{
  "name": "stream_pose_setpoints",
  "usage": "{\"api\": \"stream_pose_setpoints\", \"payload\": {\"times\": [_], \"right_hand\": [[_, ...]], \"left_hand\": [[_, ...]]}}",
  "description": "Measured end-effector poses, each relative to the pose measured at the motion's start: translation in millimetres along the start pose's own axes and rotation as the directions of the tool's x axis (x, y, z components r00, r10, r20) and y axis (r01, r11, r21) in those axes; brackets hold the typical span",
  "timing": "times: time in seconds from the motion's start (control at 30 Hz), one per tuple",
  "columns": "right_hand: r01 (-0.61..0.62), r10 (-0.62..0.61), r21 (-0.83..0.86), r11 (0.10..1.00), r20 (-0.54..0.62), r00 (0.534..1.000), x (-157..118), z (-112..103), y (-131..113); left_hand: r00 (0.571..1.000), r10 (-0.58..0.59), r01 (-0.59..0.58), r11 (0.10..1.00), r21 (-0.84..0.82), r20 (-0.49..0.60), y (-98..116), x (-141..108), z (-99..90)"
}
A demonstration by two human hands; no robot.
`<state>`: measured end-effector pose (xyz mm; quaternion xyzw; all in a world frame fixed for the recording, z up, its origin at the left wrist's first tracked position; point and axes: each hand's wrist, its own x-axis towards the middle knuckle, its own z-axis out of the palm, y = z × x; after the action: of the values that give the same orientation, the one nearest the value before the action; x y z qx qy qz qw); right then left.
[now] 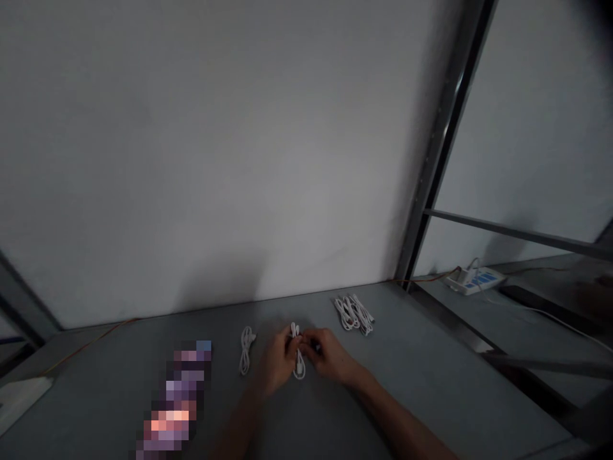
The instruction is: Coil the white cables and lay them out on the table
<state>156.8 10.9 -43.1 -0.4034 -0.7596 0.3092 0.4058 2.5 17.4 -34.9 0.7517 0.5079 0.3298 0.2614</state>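
Closely cupped together, a person's left hand (280,361) and right hand (328,354) pinch a looped white cable (299,369) at a grey work surface (412,390), seen from the head-worn camera. The hands stand narrow, fingertips meeting around the upper part of the loop, while its lower end hangs below them, resting on or just above the surface. A small dark spot shows at the right hand's fingers (316,346); what it is cannot be told.

Just left of the hands lies a second coiled white cable (246,350), apart from them. Farther ahead and to the right sits a group of bundled white cables (354,314), side by side near the surface's back edge. At lower left, a long object (175,402) is pixelated beyond recognition.

Behind the surface rises a pale grey wall (191,160), with a thin orange wire (421,280) running along its foot. A dark metal frame upright (443,140) stands at right. Beyond it, on a lower ledge (536,271), rests a white power strip (474,280) with blue markings and cords plugged into it, and a thin white cord (550,319) trails away toward the right edge.
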Motion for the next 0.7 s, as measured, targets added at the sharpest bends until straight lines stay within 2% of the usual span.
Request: {"api": "stream_pose_setpoints", "payload": {"times": [0.2,0.3,0.47,0.6,0.7], "right_hand": [[-0.027,0.026,0.076,0.997,0.011,1.000,-0.5,0.8,-9.0],[-0.043,0.044,0.109,0.993,-0.008,0.999,0.1,0.6,-8.5],[-0.073,0.080,0.182,0.981,-0.032,0.996,2.9,-2.0,-1.1],[-0.103,0.105,0.206,0.973,0.005,0.994,4.0,-3.1,1.8],[-0.119,0.120,0.163,0.979,0.000,0.993,4.0,-2.9,2.7]], "left_hand": [[0.997,-0.021,0.030,0.992,0.124,-0.073,5.6,-2.9,4.4],[0.996,-0.020,0.027,0.996,0.081,-0.086,4.5,-2.8,5.5],[0.998,0.054,-0.048,0.990,-0.131,0.045,2.5,-1.7,-0.3],[0.992,0.096,-0.082,0.982,-0.171,0.077,0.6,-2.1,-3.7],[0.991,0.097,-0.081,0.982,-0.168,0.089,-0.2,-2.8,-4.1]]}}
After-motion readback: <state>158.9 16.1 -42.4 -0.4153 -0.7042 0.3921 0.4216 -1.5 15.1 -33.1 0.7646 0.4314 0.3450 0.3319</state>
